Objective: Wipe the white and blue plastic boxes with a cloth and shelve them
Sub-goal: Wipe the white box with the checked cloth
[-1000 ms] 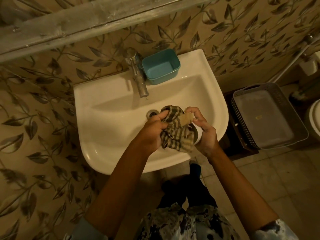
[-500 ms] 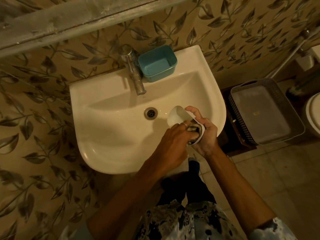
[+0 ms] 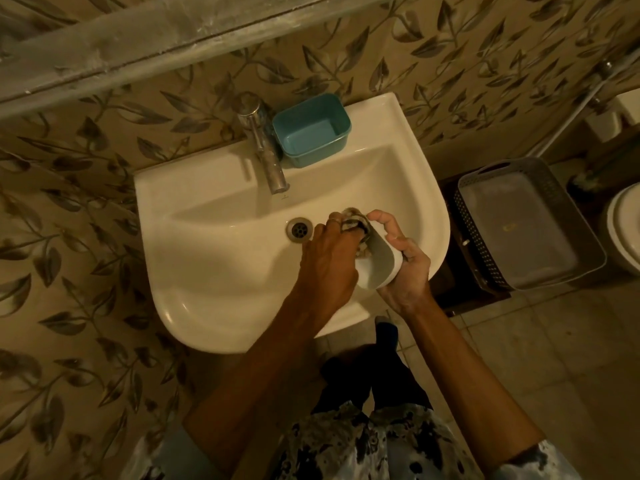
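Over the sink (image 3: 207, 271) at 3 o'clock, the right hand (image 3: 407, 268) gripped the white box (image 3: 379, 268); the left hand (image 3: 329, 258) held the cloth (image 3: 353, 221) inside it. Wiping step; next, the box probably needed turning.

The left hand (image 3: 327, 261) has slid the crumpled checked cloth (image 3: 352, 222) inside the white plastic box (image 3: 379, 268) from 6 towards 12 o'clock.
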`<state>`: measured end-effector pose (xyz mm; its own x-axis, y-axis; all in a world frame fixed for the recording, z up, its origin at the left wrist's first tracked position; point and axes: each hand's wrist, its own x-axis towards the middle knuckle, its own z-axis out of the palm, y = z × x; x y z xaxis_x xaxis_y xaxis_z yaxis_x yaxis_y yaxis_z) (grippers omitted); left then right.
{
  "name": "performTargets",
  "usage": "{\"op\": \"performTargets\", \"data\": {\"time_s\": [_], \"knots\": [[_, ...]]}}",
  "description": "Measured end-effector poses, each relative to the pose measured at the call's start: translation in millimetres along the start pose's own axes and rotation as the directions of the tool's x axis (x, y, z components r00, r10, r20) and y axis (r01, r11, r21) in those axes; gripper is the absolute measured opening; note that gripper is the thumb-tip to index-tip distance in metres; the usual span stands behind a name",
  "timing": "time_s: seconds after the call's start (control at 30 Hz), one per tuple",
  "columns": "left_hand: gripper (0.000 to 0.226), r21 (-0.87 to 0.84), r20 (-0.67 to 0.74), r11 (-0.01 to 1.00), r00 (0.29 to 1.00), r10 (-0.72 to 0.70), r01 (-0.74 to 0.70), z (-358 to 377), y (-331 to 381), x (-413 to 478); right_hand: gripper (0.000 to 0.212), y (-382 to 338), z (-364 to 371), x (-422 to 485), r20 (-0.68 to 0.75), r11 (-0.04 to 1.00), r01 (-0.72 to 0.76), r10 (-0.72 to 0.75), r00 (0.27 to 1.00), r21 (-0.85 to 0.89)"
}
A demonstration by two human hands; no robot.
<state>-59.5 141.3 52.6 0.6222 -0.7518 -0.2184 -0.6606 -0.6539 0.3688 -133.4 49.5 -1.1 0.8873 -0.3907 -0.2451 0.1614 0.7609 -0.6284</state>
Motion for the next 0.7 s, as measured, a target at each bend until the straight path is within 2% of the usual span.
{"op": "performTargets", "data": {"time_s": [0.1, 0.17, 0.23, 0.37, 0.47, 0.53, 0.6, 0.7], "knots": [[0.05, -0.106, 0.052, 0.991, 0.995, -0.08, 0.086, -1, 10, -1, 0.051, -1, 1, 3, -0.014, 0.997, 0.054, -0.055, 0.998, -0.053], [0.044, -0.214, 0.127, 0.97, 0.988, -0.086, 0.112, -7, 15, 1, 0.052, -3, 0, 4, -0.028, 0.994, 0.086, -0.088, 0.996, -0.068], [0.038, -0.289, 0.225, 0.95, 0.973, -0.048, 0.114, -13, 20, 1, 0.05, -5, -2, 5, -0.039, 0.989, 0.131, -0.134, 0.99, -0.067], [0.044, -0.396, 0.377, 0.911, 0.925, 0.048, 0.114, -31, 25, 0, 0.045, -13, -2, 5, -0.047, 0.984, 0.173, -0.175, 0.983, -0.041], [0.045, -0.574, 0.436, 0.793, 0.896, 0.082, 0.207, -42, 23, 4, 0.048, -18, -1, 4, -0.035, 0.99, 0.142, -0.142, 0.989, -0.008], [0.045, -0.656, 0.431, 0.708, 0.9, 0.066, 0.262, -41, 24, 5, 0.056, -21, -1, 5, -0.032, 0.992, 0.12, -0.119, 0.992, 0.026], [0.046, -0.693, 0.387, 0.673, 0.921, 0.046, 0.258, -37, 27, 4, 0.062, -25, 0, 8, -0.043, 0.994, 0.103, -0.102, 0.994, 0.03], [0.047, -0.663, 0.274, 0.728, 0.962, 0.018, 0.175, -24, 29, 8, 0.066, -28, 0, 10, -0.023, 0.995, 0.093, -0.092, 0.995, 0.048]]}}
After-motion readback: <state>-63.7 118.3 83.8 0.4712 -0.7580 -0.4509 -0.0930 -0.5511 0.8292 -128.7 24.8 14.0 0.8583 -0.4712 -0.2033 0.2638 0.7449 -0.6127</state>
